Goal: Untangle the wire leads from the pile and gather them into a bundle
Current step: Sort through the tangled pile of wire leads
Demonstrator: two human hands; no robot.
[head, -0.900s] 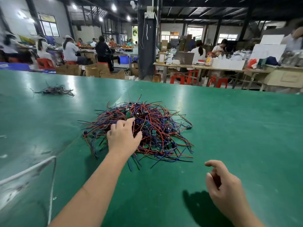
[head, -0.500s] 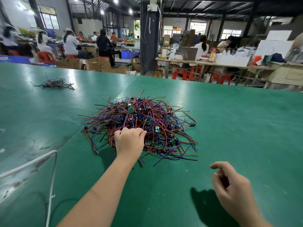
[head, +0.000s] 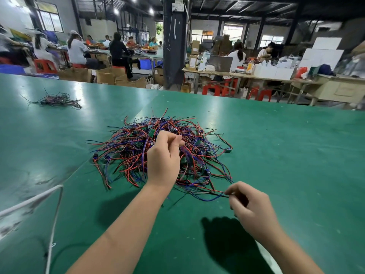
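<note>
We see a big green table (head: 286,155). In the middle of the frame sits the pile (head: 138,147): red, blue and black wires all mixed up, with little green parts inside. Our left hand (head: 164,161) is over the pile, fingers curled, pinching some wires. Our right hand (head: 250,206), lower right and apart from the left, pinches a wire (head: 217,193) at the pile's near edge. A small bundle (head: 57,100) lies upper left.

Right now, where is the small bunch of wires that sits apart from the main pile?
In the head view the small bunch lies on the green table at the far left, beyond and left of the main pile, apart from it.
</note>
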